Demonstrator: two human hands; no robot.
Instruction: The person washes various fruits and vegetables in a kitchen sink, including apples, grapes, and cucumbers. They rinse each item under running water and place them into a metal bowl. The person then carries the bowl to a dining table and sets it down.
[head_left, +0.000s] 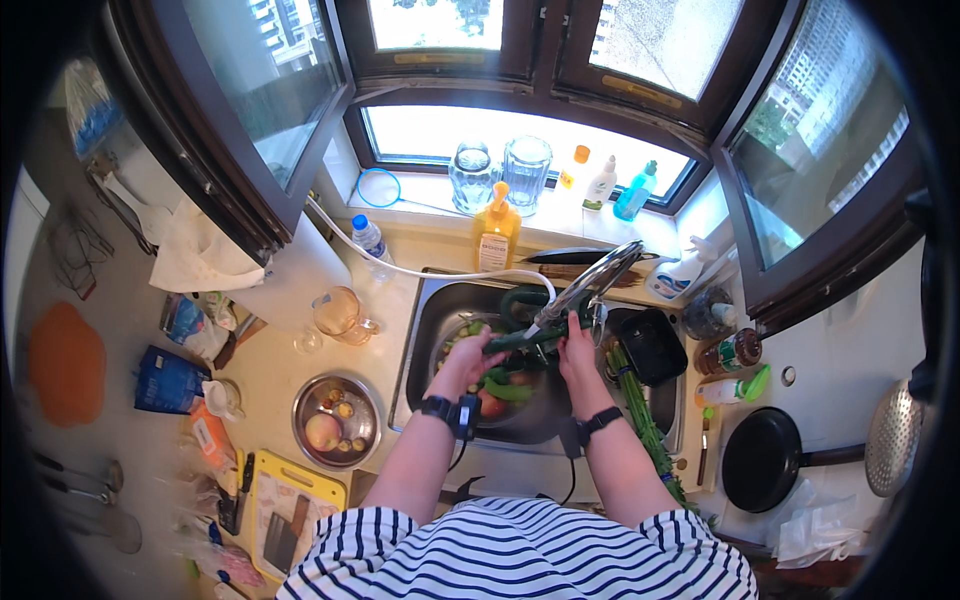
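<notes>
A long dark green cucumber (514, 342) lies across the left basin of a steel sink (411, 397), gripped at its left end by my left hand (469, 358). My right hand (578, 349) is around its right end, close to the chrome faucet (589, 281). Water seems to run from the faucet over the cucumber. Below my hands, green peppers (510, 390) and a reddish round vegetable or fruit (491, 406) sit in the basin. A dark green curved item (517, 300), perhaps another cucumber, shows behind the faucet hose.
Leafy green stalks (637, 401) and a black plastic tub (654, 347) occupy the sink's right side. Left of it stand a steel bowl of fruit (298, 409) and a glass pitcher (341, 315). A cleaver (283, 540) rests on a yellow-edged cutting board (319, 480). A yellow pump bottle (495, 232) stands behind.
</notes>
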